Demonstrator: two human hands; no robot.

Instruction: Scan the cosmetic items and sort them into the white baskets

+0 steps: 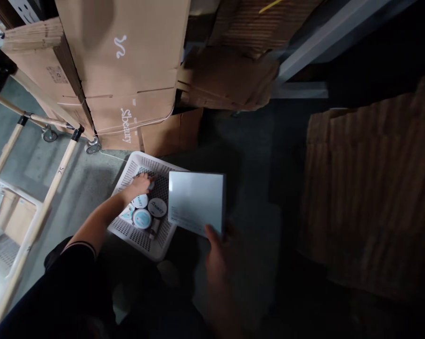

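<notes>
My left hand (pixel 141 184) reaches down into a white plastic basket (pixel 163 162) on the floor. Its fingers curl over a small pale item (pixel 151 185) that is mostly hidden. Below that hand lie round tubs with white lids (pixel 157 207), a tub with a blue-rimmed lid (pixel 142 219) and a small dark bottle (pixel 154 228) with a light cap. My right hand (pixel 216 252) grips a flat pale blue box (pixel 197 200) by its lower right corner, thumb on top. The box is held up beside the basket and covers part of its right side.
Flattened cardboard boxes (pixel 134 75) lean upright behind the basket. On the left stands a pipe-frame cart (pixel 57 181) on casters, with another white basket (pixel 36 202) beyond its rail. A tall stack of cardboard (pixel 371 188) is at the right, in shadow.
</notes>
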